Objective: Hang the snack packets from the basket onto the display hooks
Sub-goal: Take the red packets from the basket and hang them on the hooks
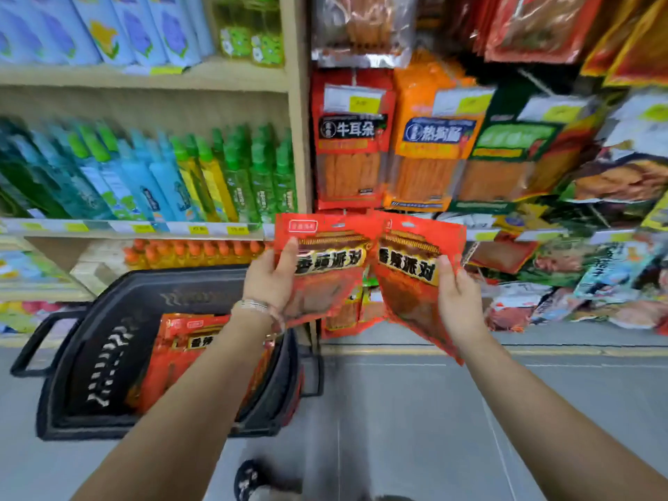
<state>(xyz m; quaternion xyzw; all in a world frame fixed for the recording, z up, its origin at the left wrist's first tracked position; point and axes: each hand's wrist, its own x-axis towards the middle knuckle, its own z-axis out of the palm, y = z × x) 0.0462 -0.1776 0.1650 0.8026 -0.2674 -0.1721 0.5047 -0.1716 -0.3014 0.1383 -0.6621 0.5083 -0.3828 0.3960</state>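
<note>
I hold two red snack packets side by side in front of the display. My left hand [269, 280] grips the left packet [325, 247] with the thumb across its front. My right hand [459, 294] grips the right packet [415, 258] by its right edge. Both packets stand upright with their hang holes on top, just below the hanging rows of snacks. The black basket [108, 341] sits on the floor at the lower left. More red packets [188, 341] lie inside it, partly hidden by my left forearm.
Hanging snack packets fill the display on the right: a red one [349, 139], an orange one [430, 146], a green one [506, 153]. A wooden shelf unit [296, 103] with bottles stands to the left. Grey floor lies below, with my shoe [253, 479] on it.
</note>
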